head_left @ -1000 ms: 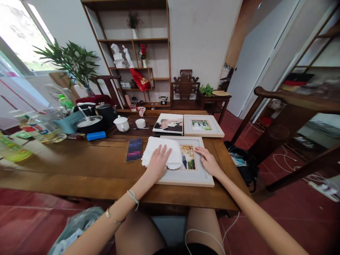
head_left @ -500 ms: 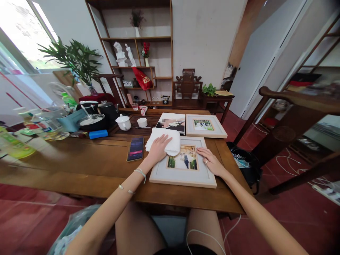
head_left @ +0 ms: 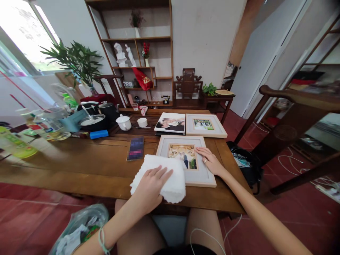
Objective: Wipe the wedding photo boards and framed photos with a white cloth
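My left hand (head_left: 152,184) grips a folded white cloth (head_left: 170,180), its fingers laid over the top. The cloth covers the lower left corner of a picture frame (head_left: 209,180) and hangs past the near table edge. Inside that pale wood frame is a wedding photo (head_left: 183,154), partly hidden by the cloth. My right hand (head_left: 211,161), with a ring on one finger, rests flat on the frame's right side, fingers stretched out. Behind lie a white photo album (head_left: 170,122) and a second picture frame (head_left: 205,125). A phone (head_left: 135,148) lies to the left.
On the wooden table (head_left: 106,173) stand a white lidded cup (head_left: 123,123), a small white bowl (head_left: 142,122), a black pot (head_left: 92,121), a blue block (head_left: 99,134) and several bottles. A bag of waste (head_left: 82,226) is by my left leg. A chair (head_left: 292,117) stands at the right.
My left hand has drawn the white cloth from the frame's upper left down toward me, baring the album and the frame's top corner. My right hand has stayed in place.
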### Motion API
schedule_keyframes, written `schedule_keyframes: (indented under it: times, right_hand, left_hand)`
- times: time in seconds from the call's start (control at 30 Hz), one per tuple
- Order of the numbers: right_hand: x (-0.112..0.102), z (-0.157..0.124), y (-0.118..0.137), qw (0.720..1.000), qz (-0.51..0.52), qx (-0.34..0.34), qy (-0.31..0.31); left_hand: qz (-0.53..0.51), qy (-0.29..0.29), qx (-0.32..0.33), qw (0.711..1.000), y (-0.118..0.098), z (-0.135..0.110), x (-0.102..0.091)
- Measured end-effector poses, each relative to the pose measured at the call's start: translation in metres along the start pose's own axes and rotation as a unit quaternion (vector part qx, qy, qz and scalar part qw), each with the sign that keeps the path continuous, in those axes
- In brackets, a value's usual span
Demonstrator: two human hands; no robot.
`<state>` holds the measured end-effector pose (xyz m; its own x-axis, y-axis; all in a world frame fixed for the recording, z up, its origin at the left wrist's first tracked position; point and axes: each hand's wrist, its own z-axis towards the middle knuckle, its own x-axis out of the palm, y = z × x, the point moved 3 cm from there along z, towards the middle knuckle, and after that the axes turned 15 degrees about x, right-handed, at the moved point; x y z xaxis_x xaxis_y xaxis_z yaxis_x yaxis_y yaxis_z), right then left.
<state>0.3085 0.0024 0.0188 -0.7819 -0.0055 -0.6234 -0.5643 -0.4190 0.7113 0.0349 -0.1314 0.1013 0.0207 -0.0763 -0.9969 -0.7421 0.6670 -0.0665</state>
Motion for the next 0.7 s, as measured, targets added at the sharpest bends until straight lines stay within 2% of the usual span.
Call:
schedule_keyframes:
  times: [0.1, 0.23, 0.37, 0.43, 0.53, 0.6, 0.7]
  right_hand:
    - [-0.001, 0.002, -0.001, 1.0, -0.002, -0.01, 0.01]
    - [-0.002, 0.002, -0.001, 1.0, -0.004, -0.021, 0.022]
    - [-0.002, 0.002, -0.001, 0.999, -0.008, -0.034, 0.024]
    - [-0.002, 0.002, -0.001, 0.999, -0.008, -0.036, 0.024]
    - [-0.003, 0.002, -0.002, 1.0, -0.003, -0.023, 0.019]
    - [-0.002, 0.003, -0.001, 1.0, 0.0, -0.011, 0.019]
    - [-0.002, 0.002, 0.001, 1.0, 0.0, 0.005, 0.013]
  left_hand:
    - [0.002, -0.02, 0.002, 1.0, 0.011, 0.012, 0.004]
    - [0.022, -0.11, -0.004, 0.994, 0.056, 0.055, 0.009]
    - [0.022, -0.198, -0.007, 0.98, 0.097, 0.1, 0.005]
    - [0.034, -0.191, -0.006, 0.981, 0.107, 0.117, 0.003]
    - [0.061, -0.139, 0.002, 0.988, 0.109, 0.13, 0.006]
    - [0.073, -0.114, 0.006, 0.991, 0.103, 0.128, 0.007]
    - [0.071, -0.079, 0.011, 0.994, 0.083, 0.108, 0.007]
